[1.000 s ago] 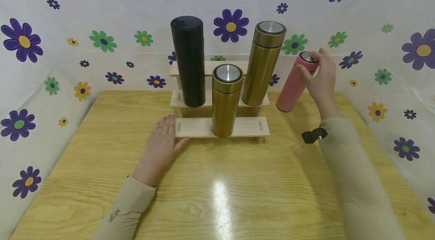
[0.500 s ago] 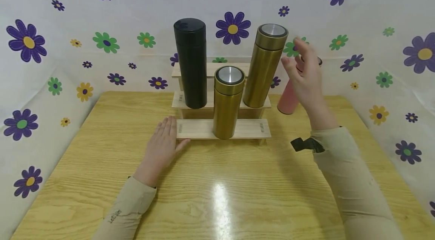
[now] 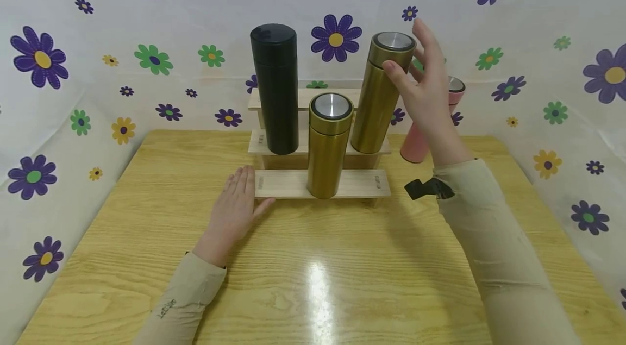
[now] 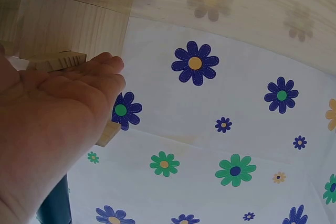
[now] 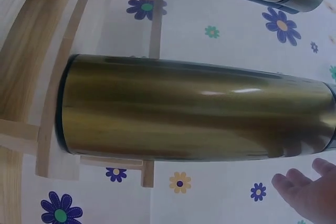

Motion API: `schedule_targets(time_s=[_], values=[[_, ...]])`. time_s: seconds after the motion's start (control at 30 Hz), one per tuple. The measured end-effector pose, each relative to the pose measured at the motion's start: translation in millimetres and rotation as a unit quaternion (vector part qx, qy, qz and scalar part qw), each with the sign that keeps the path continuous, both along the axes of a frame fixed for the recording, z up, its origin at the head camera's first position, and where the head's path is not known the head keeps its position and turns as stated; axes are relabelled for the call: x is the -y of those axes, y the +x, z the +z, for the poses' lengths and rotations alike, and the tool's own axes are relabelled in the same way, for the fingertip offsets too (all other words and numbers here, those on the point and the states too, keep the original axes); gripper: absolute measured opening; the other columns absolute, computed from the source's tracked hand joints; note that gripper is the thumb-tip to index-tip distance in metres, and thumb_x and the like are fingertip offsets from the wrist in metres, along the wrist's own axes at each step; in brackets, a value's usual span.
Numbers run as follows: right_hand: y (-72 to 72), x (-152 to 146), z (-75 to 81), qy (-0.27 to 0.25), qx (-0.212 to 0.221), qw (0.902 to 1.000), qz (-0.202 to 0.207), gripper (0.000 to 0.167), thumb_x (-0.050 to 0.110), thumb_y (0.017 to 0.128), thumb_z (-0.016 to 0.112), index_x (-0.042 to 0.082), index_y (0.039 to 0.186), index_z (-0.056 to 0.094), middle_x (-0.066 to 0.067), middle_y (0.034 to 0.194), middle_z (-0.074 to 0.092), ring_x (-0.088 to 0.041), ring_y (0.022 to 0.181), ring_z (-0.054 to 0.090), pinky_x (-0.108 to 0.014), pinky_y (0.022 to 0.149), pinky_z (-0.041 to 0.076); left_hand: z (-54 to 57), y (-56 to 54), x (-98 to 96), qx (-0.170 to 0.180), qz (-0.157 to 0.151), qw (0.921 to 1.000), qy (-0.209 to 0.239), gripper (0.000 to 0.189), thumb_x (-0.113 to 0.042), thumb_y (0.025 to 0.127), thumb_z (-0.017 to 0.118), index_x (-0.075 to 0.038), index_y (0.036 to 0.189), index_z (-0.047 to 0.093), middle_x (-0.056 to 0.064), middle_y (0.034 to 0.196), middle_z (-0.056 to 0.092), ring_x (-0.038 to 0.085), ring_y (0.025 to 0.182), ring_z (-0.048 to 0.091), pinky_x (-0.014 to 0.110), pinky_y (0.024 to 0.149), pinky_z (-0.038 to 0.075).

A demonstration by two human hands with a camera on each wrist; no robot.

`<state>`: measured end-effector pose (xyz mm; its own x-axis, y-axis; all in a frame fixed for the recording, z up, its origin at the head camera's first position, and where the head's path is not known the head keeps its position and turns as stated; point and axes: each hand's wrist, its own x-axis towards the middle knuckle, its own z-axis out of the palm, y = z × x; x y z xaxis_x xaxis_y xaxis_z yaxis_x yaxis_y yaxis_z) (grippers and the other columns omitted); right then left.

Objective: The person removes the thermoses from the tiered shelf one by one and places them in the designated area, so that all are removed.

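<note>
My right hand [image 3: 424, 92] is beside the taller gold thermos flask [image 3: 375, 106], level with its upper body. The thumb overlaps the flask's front in the head view, and the other fingers are spread at its right. In the right wrist view the fingertips [image 5: 296, 179] show a small gap from the gold side [image 5: 199, 111]. This flask stands on the middle step of a wooden stepped rack [image 3: 281, 183]. With fingers straight, my left hand [image 3: 233, 212] rests against the left end of the lowest step. A shorter gold flask [image 3: 325, 163] stands upright on that step.
On the middle step's left side stands a tall black flask [image 3: 276, 95]. A pink flask [image 3: 414, 144] stands on the wooden table [image 3: 274, 280] right of the rack, partly hidden behind my right hand. Flower-patterned cloth [image 3: 195, 19] hangs behind and at both sides.
My right hand has let go of the pink flask's top and moved left to the taller gold flask. The pink flask stays standing on the table. The left hand has stayed in place.
</note>
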<state>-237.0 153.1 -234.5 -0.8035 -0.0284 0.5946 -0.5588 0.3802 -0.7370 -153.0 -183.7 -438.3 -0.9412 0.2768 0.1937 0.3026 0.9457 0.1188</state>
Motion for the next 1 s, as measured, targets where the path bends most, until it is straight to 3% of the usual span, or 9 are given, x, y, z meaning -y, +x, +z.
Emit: schedule_targets(time_s=[0.13,0.4,0.6,0.8,1.0], values=[[-12.3,-2,-3.3,0.021,-0.004,0.9997,-0.006,0.068,0.024,0.091,0.068,0.020,0.149,0.034,0.004,0.151,0.031,-0.024,0.135,0.037,-0.041,0.109,0.034,-0.3,-0.1,-0.5,-0.008,-0.002,1.0000,-0.001,0.089,-0.055,0.096,0.045,0.013,0.146,0.019,0.029,0.151,0.023,0.041,0.140,0.021,0.047,0.116,0.014],[-11.0,-3,-5.1,0.022,0.031,0.9992,-0.010,0.066,0.028,0.089,0.068,0.025,0.146,0.035,-0.003,0.140,0.045,-0.026,0.126,0.049,-0.040,0.104,0.042,-0.1,-1.1,-0.2,0.000,-0.006,1.0000,-0.004,0.089,-0.056,0.096,0.043,0.013,0.146,0.016,0.029,0.151,0.021,0.041,0.140,0.019,0.047,0.116,0.012],[-9.3,-5,-5.2,0.015,0.015,0.9998,-0.001,0.065,0.022,0.088,0.070,0.019,0.145,0.038,-0.003,0.140,0.045,-0.025,0.127,0.048,-0.038,0.105,0.041,1.4,-1.6,0.1,0.006,-0.003,1.0000,-0.002,0.089,-0.056,0.096,0.043,0.013,0.146,0.016,0.029,0.152,0.020,0.040,0.141,0.018,0.047,0.116,0.012],[-7.2,-5,-3.2,-0.038,-0.014,0.9992,0.006,0.060,0.016,0.083,0.076,0.015,0.137,0.050,-0.005,0.131,0.052,-0.025,0.114,0.058,-0.034,0.099,0.047,1.0,-2.1,-0.3,0.004,-0.004,1.0000,0.004,0.088,-0.054,0.096,0.044,0.013,0.146,0.016,0.029,0.151,0.020,0.041,0.140,0.019,0.047,0.116,0.012],[1.6,-13,-1.4,-0.085,-0.046,0.9953,-0.002,0.061,0.023,0.077,0.081,0.013,0.132,0.055,-0.007,0.125,0.057,-0.021,0.105,0.060,-0.030,0.094,0.049,-0.5,-2.5,-1.1,0.007,-0.001,1.0000,0.003,0.090,-0.056,0.096,0.043,0.013,0.146,0.016,0.029,0.151,0.021,0.040,0.141,0.019,0.046,0.116,0.012]])
